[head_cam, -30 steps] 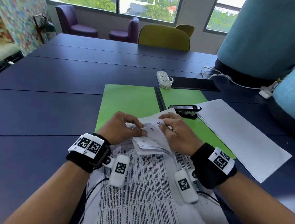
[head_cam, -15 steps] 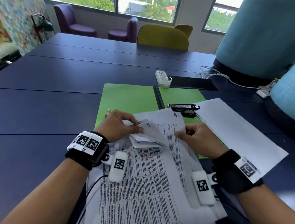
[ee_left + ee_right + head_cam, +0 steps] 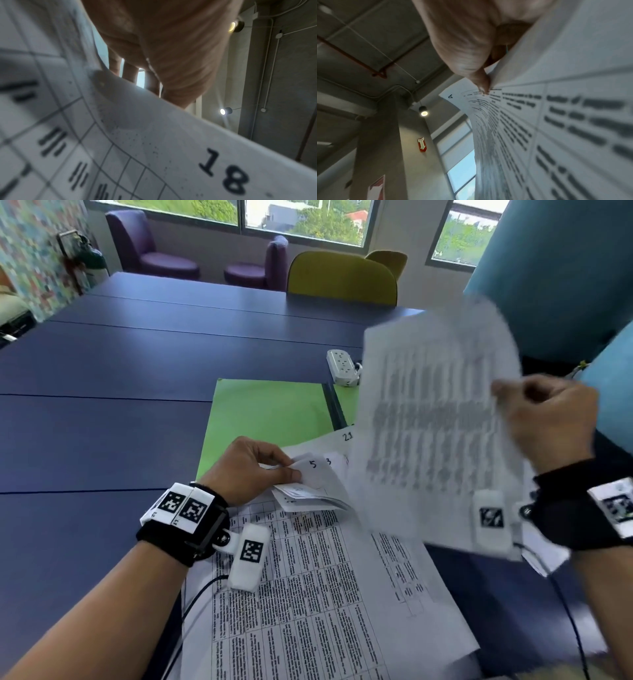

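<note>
while right hand (image 3: 551,422) pinches edge of printed sheet (image 3: 435,422), held up in air at 2 o'clock, left hand (image 3: 246,467) pinches curled page corners (image 3: 313,472) on paper stack (image 3: 308,594) at 6 o'clock. guess sorting barely begun, most pages left. green folder (image 3: 267,412) at 12, power strip (image 3: 342,366) beyond. printed sheet hides stuff behind it.

Head cam: high, facing forward and down over the blue table (image 3: 102,422), mid range, both hands in frame. Left wrist cam: under the left hand (image 3: 245,470), very near, facing up along the palm. The stack of printed sheets (image 3: 308,594) fills its lower half, ceiling behind. Right wrist cam: same up-tilt, close along the right hand (image 3: 551,422) and the lifted sheet (image 3: 435,419). Head view shares the stack with left, the lifted sheet with right.
</note>
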Demonstrator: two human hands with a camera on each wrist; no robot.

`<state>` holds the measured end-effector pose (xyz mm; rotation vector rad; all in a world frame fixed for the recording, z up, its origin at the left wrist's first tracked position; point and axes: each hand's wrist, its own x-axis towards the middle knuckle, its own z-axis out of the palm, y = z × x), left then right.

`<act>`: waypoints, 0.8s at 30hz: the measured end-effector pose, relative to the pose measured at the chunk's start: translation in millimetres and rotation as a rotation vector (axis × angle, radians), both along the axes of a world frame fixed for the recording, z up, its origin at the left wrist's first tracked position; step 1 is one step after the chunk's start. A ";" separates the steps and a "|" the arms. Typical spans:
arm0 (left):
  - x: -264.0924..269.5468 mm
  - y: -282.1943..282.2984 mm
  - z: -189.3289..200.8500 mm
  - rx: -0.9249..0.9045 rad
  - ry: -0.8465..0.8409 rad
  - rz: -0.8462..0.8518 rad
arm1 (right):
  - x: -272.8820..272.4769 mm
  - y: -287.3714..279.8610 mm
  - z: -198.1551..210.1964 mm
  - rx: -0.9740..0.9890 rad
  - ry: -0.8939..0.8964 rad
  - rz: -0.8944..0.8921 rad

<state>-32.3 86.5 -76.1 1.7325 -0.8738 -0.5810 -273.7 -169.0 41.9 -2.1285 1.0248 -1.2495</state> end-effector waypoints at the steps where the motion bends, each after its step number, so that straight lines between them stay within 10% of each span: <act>1: -1.0 -0.1 0.3 0.005 0.003 0.001 | -3.1 -11.2 17.7 -0.048 -0.014 -0.056; 7: 1.1 -0.7 -1.5 0.033 0.028 0.022 | -12.0 -44.0 92.8 -0.482 0.115 -0.111; 14: -2.0 0.2 -1.2 0.024 0.084 0.023 | 18.5 1.5 36.9 -0.919 0.595 -0.042; 20: -4.2 0.5 0.1 0.019 0.116 0.027 | 43.8 11.5 -32.0 -0.692 1.288 0.034; 24: -5.7 0.6 0.5 0.014 0.142 0.033 | 50.0 0.8 -47.8 -0.531 1.392 0.004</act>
